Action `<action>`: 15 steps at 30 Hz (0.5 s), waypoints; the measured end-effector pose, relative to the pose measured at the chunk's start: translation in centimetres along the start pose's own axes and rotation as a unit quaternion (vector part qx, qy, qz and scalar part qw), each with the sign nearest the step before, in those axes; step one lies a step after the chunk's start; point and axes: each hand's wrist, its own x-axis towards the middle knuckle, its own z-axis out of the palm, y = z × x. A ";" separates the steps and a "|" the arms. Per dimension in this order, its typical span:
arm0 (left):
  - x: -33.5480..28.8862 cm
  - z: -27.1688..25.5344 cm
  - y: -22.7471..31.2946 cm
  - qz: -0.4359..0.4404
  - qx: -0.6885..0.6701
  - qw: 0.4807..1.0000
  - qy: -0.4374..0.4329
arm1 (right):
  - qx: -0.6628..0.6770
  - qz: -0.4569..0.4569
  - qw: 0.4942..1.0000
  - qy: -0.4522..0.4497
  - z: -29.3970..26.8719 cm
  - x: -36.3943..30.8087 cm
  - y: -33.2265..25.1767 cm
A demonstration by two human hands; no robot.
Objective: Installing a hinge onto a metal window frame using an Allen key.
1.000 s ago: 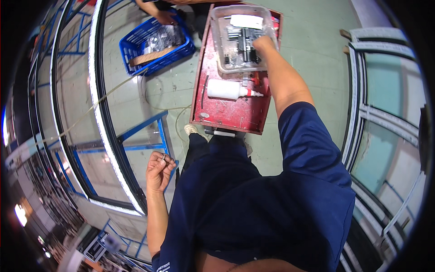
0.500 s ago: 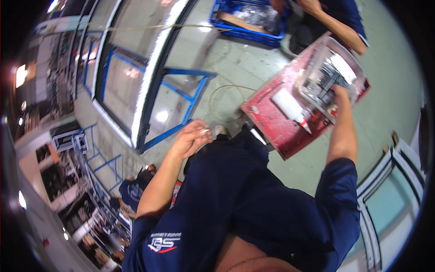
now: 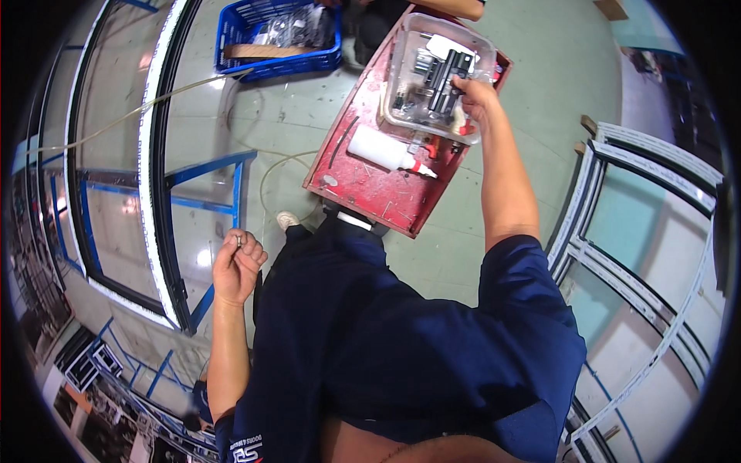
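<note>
My right hand [image 3: 477, 96] reaches into a clear plastic tub [image 3: 395, 65], its thumb and fingers on a black hinge-like fitting [image 3: 443, 86]. Other small black and silver parts and some clear plastic lie under the fitting. The tub rests on a worn red bench top [image 3: 374, 193], where a white squeeze bottle [image 3: 378, 148] with a red collar lies on its side. Lower left, my left hand [image 3: 238, 270] is closed, pinching a small metal piece [image 3: 238, 241], too small to name, at its fingertips.
A large glazed frame [image 3: 158, 154] stands at the left on a blue metal stand [image 3: 208, 168]. White-edged window frames [image 3: 617, 270] lean at the right. A blue crate [image 3: 279, 58] of bagged parts sits by another person's arm [image 3: 451, 6]. A pale hose [image 3: 266, 185] loops across the floor.
The view has swung, so the bench and frames appear farther left. My right hand stays in the tub, and a black fitting now shows clearly at its fingers. My left hand keeps its pinch.
</note>
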 end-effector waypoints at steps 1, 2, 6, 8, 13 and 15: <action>0.2 -0.1 0.4 0.007 0.003 1.000 -0.006 | 0.009 0.002 1.000 -0.015 0.5 -3.0 -1.0; 0.6 -0.2 0.9 0.000 0.003 1.000 -0.018 | 0.034 0.001 0.999 -0.025 0.2 -4.5 -0.9; 1.4 -1.1 1.8 -0.005 -0.008 0.997 -0.072 | 0.102 0.010 0.991 -0.092 3.6 -9.2 1.0; 1.8 -2.4 2.2 0.007 -0.004 0.994 -0.108 | 0.144 0.027 0.983 -0.111 7.3 -12.7 2.6; 2.4 -6.8 4.1 0.010 -0.048 0.982 -0.180 | 0.160 -0.012 0.964 -0.210 15.9 -20.0 6.2; 1.4 -8.4 5.5 0.024 -0.037 0.986 -0.160 | 0.138 -0.020 0.964 -0.227 21.2 -22.5 7.8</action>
